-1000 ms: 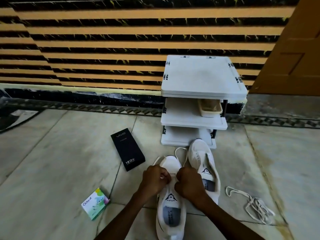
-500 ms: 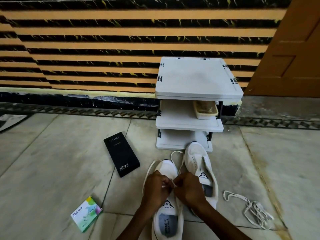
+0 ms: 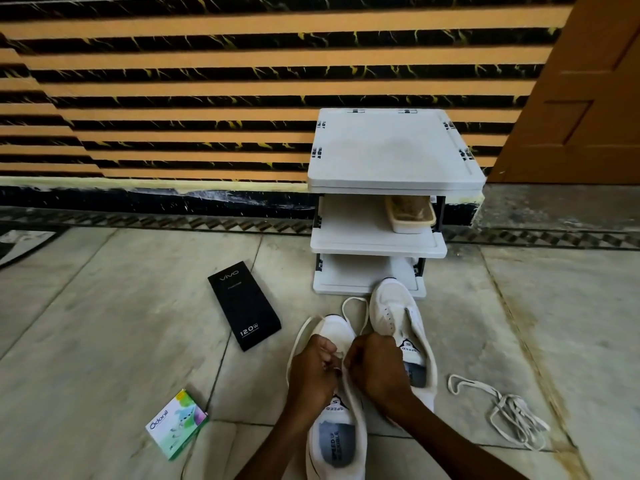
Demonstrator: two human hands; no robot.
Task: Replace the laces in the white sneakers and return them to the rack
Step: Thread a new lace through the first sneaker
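Pinching a white lace [image 3: 354,299] between curled fingers, the left hand [image 3: 311,372] and right hand [image 3: 375,368] meet over the near sneaker [image 3: 334,445], set heel-first toward the person, seemingly for easy threading, while the second sneaker [image 3: 391,306] waits just right of them and the rack [image 3: 391,147] stands beyond.

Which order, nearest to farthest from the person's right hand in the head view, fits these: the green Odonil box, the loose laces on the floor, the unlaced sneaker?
1. The unlaced sneaker, directly beside the right hand, on its far side.
2. The loose laces, on the floor out to the right.
3. The green Odonil box, on the floor far to the left.
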